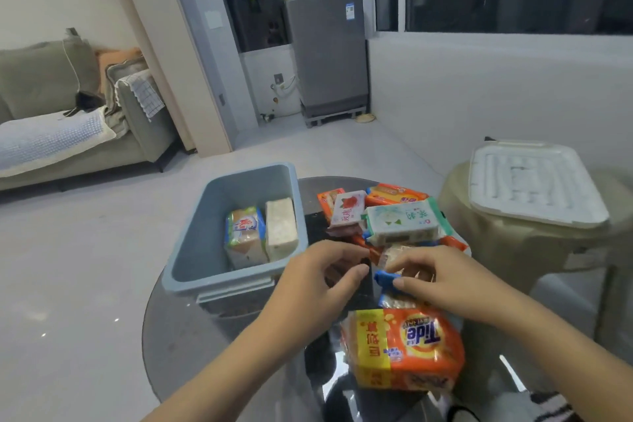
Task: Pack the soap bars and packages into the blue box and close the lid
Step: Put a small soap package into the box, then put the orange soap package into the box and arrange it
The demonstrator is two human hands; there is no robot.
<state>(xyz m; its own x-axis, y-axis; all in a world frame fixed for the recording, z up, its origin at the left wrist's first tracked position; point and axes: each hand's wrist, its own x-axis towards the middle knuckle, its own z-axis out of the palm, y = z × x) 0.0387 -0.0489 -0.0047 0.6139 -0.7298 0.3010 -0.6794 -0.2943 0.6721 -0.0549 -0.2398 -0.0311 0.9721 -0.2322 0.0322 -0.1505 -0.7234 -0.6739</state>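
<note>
The blue box (pixel 191 250) stands open on the left of a round glass table. Inside it a wrapped soap pack (pixel 245 236) and a pale bare soap bar (pixel 281 228) stand side by side. A heap of soap packages (pixel 400 219) lies to the box's right. An orange Tide pack (pixel 407 349) lies nearest me. My right hand (pixel 445 284) rests on a clear-wrapped soap pack with a blue end (pixel 385 279), fingers curled on it. My left hand (pixel 322 281) hovers beside it, fingers bent and apart, holding nothing. The white lid (pixel 534 181) lies on a stool at right.
The glass table (pixel 178 346) is small, and its edge runs close to the box and the Tide pack. A beige stool (pixel 507 250) stands right beside it. A sofa (pixel 68 134) is far left, and a grey appliance (pixel 329 51) stands by the windows.
</note>
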